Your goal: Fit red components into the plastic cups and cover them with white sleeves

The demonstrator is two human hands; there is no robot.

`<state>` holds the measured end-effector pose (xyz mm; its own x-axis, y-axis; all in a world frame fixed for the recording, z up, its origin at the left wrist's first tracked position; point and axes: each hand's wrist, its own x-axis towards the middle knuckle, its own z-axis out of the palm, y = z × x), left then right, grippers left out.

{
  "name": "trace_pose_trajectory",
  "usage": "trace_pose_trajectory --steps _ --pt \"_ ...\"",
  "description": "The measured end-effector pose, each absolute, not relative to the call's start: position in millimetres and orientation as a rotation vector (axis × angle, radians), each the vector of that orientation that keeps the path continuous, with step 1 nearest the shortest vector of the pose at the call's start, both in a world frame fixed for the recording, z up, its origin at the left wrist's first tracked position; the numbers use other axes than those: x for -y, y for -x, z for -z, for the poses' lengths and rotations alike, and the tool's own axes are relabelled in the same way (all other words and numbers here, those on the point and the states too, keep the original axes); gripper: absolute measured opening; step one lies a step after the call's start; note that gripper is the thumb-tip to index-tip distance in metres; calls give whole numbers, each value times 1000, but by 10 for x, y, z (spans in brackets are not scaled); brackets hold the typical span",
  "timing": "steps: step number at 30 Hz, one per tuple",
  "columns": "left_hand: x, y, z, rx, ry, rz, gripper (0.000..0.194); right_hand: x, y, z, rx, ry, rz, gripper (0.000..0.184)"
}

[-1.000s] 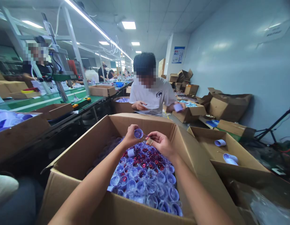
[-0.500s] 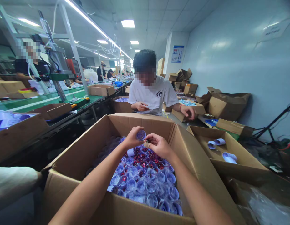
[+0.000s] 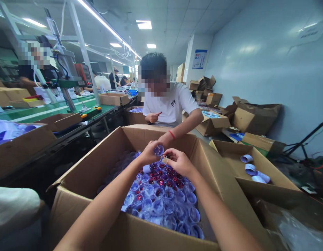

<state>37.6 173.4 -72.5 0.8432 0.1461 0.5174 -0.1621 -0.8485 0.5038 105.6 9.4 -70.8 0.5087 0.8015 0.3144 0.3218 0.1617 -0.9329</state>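
Observation:
My left hand (image 3: 148, 154) is closed round a short purple plastic cylinder (image 3: 159, 150), its round open end turned towards me. Close beside it, my right hand (image 3: 179, 162) pinches a small dark part (image 3: 166, 157); fingers cover most of it, so its kind is unclear. Both hands are over a large cardboard box (image 3: 166, 234). Inside lie many similar purple cylinders (image 3: 158, 206), some wrapped in clear film, and several small red-and-black round parts (image 3: 161, 182) near the middle.
Across the box, a co-worker (image 3: 163, 108) in a white shirt reaches an arm (image 3: 186, 123) in behind my hands. To the right, a smaller box (image 3: 278, 174) holds several purple cylinders. A green-topped workbench (image 3: 106, 111) with a press machine (image 3: 63, 69) runs along the left.
The co-worker's arm has swung from the right side into the large box. Cylinders in the right-hand box have shifted. My hands keep nearly the same pose.

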Motion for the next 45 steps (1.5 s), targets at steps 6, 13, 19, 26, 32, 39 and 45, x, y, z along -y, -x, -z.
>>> trace_pose_trajectory --steps 6,13,19,26,32,39,45 --pt "-1725 -392 743 22 -2492 -743 39 -105 -1050 710 1049 1438 -429 19" --pt "-1722 -385 749 8 -2457 -703 44 -104 -1084 747 1096 1515 -431 21" --pt "-1691 -397 725 167 -2448 -618 45 -101 -1097 718 1122 1588 -221 16" --pt "-1588 -386 724 221 -2496 -642 54 -139 -1083 729 1092 1702 -10 25" --pt "-1467 -359 671 175 -2464 -685 48 -185 -1008 721 1080 1842 369 18" --pt "-1436 -341 693 209 -2432 -708 46 -178 -1005 733 1079 1834 313 18" --pt "-1438 -348 704 227 -2425 -731 45 -165 -989 687 1044 1835 242 19"
